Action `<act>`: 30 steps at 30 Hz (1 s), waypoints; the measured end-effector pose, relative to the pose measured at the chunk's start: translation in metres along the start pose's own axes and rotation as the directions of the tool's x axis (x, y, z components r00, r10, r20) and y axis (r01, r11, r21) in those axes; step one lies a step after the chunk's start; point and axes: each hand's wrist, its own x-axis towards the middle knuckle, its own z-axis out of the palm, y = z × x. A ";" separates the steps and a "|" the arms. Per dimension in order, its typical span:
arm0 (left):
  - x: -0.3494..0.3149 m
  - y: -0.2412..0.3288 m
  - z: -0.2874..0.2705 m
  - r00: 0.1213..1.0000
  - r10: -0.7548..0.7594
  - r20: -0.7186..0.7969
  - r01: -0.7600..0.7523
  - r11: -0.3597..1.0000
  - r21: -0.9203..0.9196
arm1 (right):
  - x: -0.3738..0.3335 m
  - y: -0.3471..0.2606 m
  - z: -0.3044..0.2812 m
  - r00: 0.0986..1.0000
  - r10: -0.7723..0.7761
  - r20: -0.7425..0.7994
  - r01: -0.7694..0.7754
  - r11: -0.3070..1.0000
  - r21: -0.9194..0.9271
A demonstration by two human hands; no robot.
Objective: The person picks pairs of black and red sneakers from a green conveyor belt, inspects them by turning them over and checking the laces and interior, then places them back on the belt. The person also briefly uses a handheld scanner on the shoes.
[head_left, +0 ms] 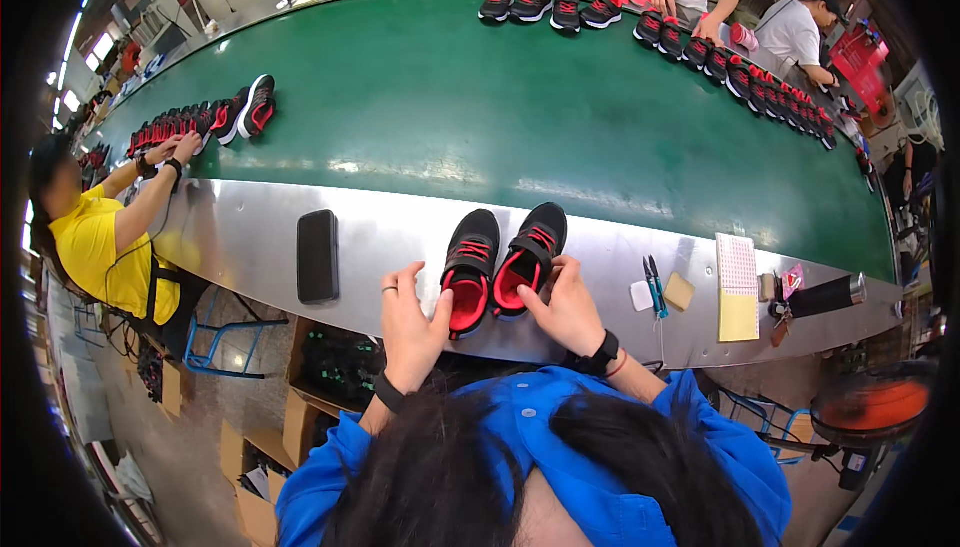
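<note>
Here, black-and-red shoes [470, 255]: paired on the metal tabletop [395, 225], toes toward the green surface [390, 97].
Left hand [412, 330]: fingers spread apart, thumb beside the left shoe's heel.
Right hand [570, 315]: fingers curved at the right shoe's heel; grip unclear.

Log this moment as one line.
left hand: open, at left shoe | right hand: at right shoe | shoes: side by side on metal table

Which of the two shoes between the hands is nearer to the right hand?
The right shoe: the right hand is at its heel; the left hand is at the other shoe.
</note>
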 end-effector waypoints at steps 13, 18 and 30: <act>-0.004 -0.008 0.027 0.634 -0.325 0.702 0.770 0.179 -0.613 | 0.023 0.051 -0.002 0.951 0.134 0.277 -0.286 0.716 0.636; 0.006 -0.009 0.025 0.621 -0.297 0.725 0.784 0.236 -0.575 | 0.027 0.033 -0.019 0.886 0.160 0.435 -0.444 0.559 0.700; 0.014 -0.004 0.022 0.628 -0.066 0.776 0.773 -0.066 -0.631 | 0.034 0.016 -0.022 0.845 -0.052 0.533 -0.515 0.194 0.835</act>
